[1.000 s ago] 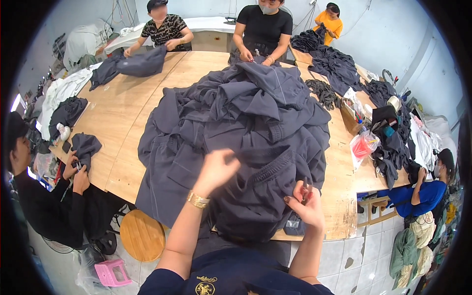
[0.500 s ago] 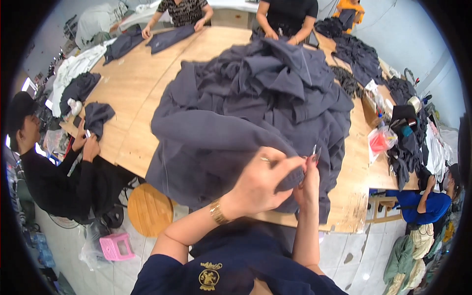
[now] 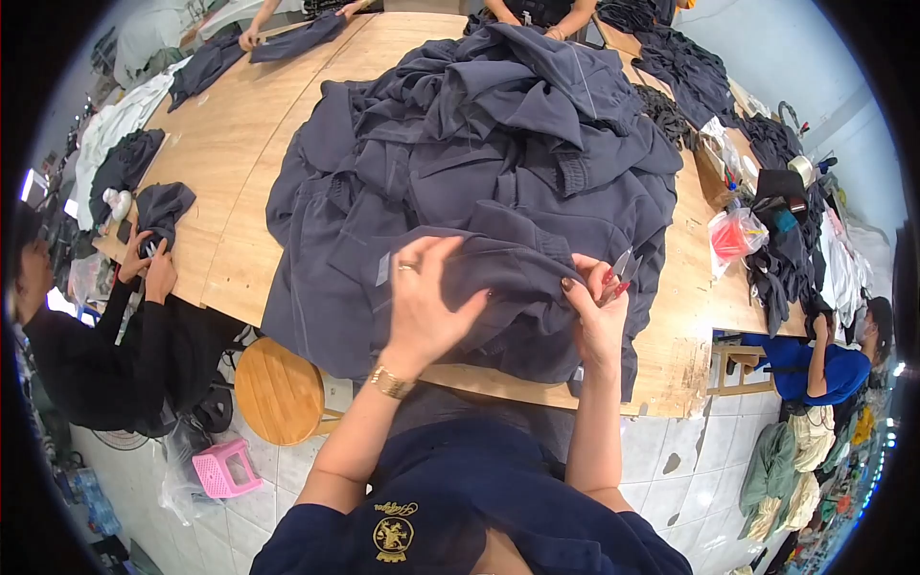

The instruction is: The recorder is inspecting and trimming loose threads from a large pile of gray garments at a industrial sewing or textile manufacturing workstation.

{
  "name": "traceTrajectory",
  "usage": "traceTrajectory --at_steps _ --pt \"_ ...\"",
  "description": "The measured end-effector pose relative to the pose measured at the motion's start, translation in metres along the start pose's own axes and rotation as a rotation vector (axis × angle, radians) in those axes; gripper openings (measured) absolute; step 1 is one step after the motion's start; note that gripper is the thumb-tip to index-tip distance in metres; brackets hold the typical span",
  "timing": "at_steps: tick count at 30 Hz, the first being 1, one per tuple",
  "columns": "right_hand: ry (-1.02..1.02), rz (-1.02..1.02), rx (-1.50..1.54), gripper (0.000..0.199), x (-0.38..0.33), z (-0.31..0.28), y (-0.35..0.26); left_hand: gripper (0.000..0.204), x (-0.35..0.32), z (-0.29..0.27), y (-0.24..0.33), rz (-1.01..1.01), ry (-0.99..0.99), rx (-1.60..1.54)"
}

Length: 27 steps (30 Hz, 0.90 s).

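Note:
A big heap of dark grey garments (image 3: 498, 144) covers the middle of a long wooden table (image 3: 240, 172). The nearest grey garment (image 3: 489, 287) hangs over the table's front edge. My left hand (image 3: 426, 297) presses flat on its folded edge, fingers spread, with a ring and a gold bracelet. My right hand (image 3: 594, 307) pinches the cloth's edge and holds small thread snips (image 3: 621, 268) with red handles, blades pointing up.
A person in black (image 3: 86, 326) at the left edge works on a dark cloth piece. Other hands work at the far end. A round wooden stool (image 3: 278, 393) and pink footstool (image 3: 222, 470) stand below. A red plastic bag (image 3: 736, 235) lies right, beyond it a person in blue (image 3: 815, 364).
My head has dipped closer to the table. My left hand has spread flat on the garment's edge, and the right hand with the snips has come up against the cloth.

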State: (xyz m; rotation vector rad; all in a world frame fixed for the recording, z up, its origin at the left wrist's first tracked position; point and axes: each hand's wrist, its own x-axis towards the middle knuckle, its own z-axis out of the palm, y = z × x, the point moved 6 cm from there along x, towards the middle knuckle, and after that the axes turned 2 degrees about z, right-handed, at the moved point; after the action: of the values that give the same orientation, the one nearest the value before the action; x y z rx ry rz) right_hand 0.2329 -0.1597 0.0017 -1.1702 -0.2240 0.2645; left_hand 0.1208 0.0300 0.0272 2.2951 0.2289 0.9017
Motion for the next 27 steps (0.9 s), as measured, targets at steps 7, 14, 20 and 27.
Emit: traceTrajectory --at_steps 7,14,20,27 --pt "-0.074 -0.086 -0.085 0.032 0.003 -0.020 -0.002 0.098 -0.027 -0.007 -0.065 -0.199 -0.240 0.044" --pt "0.053 -0.077 -0.032 0.030 0.008 -0.048 0.002 0.087 -0.028 -0.022 -0.085 -0.215 -0.358 0.001" --pt "0.067 -0.055 -0.007 0.029 0.011 -0.051 0.013 0.052 -0.015 -0.009 -0.072 -0.146 -0.283 -0.034" --pt "0.052 -0.083 -0.065 0.029 0.015 -0.061 0.013 0.013 0.006 -0.027 -0.100 -0.037 -0.115 0.068"
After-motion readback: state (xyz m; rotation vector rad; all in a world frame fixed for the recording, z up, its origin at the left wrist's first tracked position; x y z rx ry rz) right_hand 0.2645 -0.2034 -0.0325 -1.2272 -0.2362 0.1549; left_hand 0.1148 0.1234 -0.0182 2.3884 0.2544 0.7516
